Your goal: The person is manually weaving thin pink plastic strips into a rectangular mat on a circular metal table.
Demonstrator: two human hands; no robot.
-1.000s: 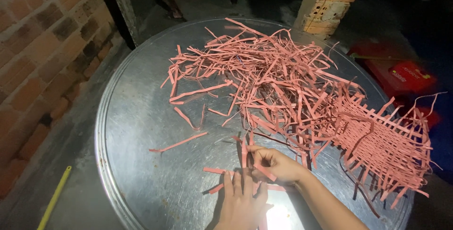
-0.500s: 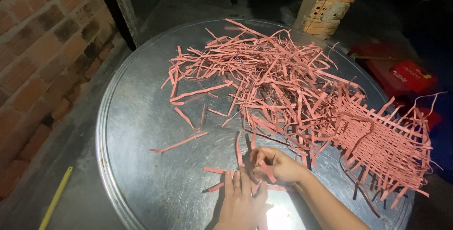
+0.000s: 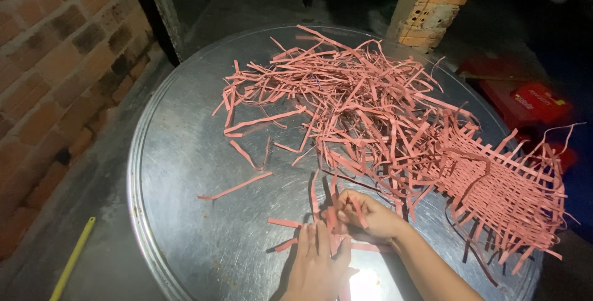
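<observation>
New weave barely begun: a few pink strips lie crossed at the near edge of the round metal tray, left hand flat with fingers spread pinning them, right hand curled and pinching a strip end beside it. One woven mat looks finished, lying at the tray's right. A big loose pile of strips, unwoven, fills the tray's middle and far side.
</observation>
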